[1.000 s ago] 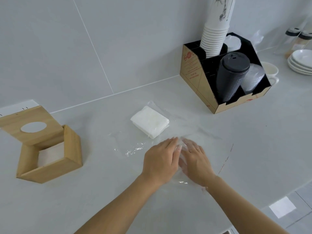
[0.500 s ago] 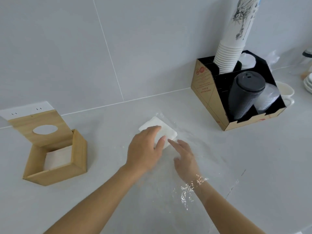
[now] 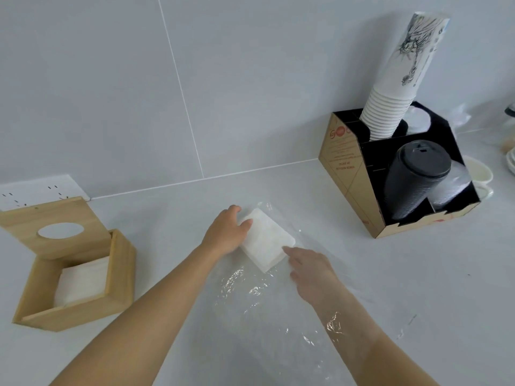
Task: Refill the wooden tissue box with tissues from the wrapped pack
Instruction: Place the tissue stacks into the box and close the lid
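Observation:
A white stack of tissues [image 3: 267, 240] lies on the counter on an opened sheet of clear plastic wrap [image 3: 252, 291]. My left hand [image 3: 226, 231] grips the stack's left end, fingers curled over its edge. My right hand [image 3: 308, 267] rests beside the stack's right corner, a fingertip touching it, with the wrap draped over that forearm. At the left stands the wooden tissue box [image 3: 118, 277], its lid with a round hole [image 3: 60, 230] swung up and back. A low layer of white tissues [image 3: 82, 282] sits inside.
A cardboard cup organizer [image 3: 345, 174] stands at the back right with stacked white paper cups [image 3: 390, 107] and black lids [image 3: 412, 176]. White dishes show at the right edge. A wall socket [image 3: 36, 190] sits behind the box. The tiled wall is close behind.
Both hands moved forward from the wrap's near edge to the tissue stack. My left hand went from resting on top of it to gripping its left end. The head leaned closer.

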`<act>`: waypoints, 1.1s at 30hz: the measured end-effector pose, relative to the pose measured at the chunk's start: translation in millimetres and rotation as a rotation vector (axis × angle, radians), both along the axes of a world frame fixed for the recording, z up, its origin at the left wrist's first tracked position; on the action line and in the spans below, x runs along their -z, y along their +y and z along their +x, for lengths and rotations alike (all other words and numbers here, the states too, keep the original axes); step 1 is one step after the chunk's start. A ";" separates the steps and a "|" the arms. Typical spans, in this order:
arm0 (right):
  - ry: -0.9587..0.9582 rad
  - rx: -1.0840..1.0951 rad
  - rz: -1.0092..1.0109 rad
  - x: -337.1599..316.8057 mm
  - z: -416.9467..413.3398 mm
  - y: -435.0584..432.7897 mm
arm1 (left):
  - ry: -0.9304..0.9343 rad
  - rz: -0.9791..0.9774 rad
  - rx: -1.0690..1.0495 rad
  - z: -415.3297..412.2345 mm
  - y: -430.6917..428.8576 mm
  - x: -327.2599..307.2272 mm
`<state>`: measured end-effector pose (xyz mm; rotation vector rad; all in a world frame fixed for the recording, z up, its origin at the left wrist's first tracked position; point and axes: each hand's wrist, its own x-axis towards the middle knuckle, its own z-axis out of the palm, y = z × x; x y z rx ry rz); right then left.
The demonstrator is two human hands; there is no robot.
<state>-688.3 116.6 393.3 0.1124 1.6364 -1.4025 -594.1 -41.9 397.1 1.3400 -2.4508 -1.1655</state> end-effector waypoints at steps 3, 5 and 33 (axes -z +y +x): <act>-0.193 0.050 0.000 -4.7 -4.3 -9.1 | -0.050 -0.003 0.002 -3.4 -1.8 6.2; -0.250 0.082 0.006 -6.1 -5.7 -17.3 | -0.059 -0.008 0.001 -5.0 -2.0 8.4; -0.212 0.169 -0.132 -4.2 19.3 -43.4 | 0.063 0.053 -0.054 8.2 2.6 15.0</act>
